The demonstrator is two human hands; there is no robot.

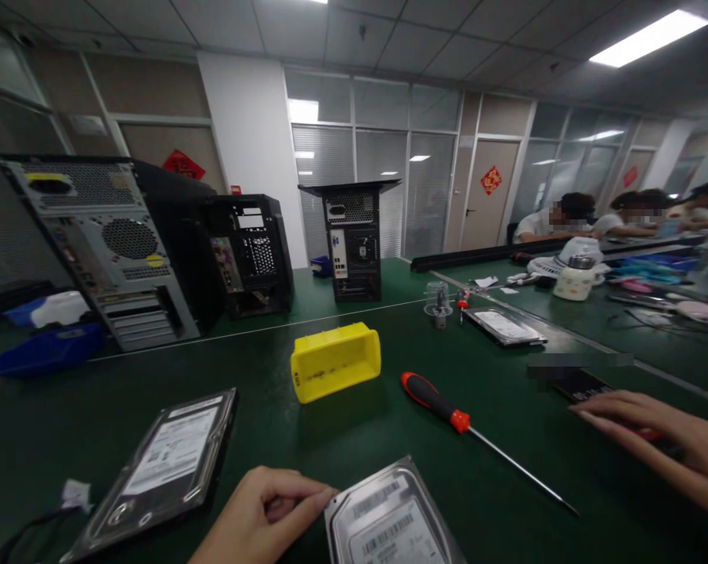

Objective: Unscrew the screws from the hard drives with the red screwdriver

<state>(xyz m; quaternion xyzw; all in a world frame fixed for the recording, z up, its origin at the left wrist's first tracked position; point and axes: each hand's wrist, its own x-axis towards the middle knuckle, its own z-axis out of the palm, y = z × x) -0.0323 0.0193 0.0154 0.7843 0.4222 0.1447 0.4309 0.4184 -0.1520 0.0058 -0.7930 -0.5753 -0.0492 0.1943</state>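
The hard drive (389, 521) lies flat, label up, at the near edge of the green table (507, 486), partly cut off by the bottom of the view. The left hand (265, 509) rests at its left corner, thumb and forefinger pinched together and touching the drive's edge. A second hard drive (160, 466) lies just to the left, apart from the hand. The right hand (665, 442) lies flat at the near right, fingers extended and close together, over a small object with a red part showing beneath; whether it grips this cannot be told. A dark phone (583, 384) sits just beyond its fingertips. Between the hands lies a red-and-black screwdriver (465, 427), untouched. Farther back stands a yellow bin (335, 360), tipped on its side. Three computer cases (354, 239) stand at the far left and centre.
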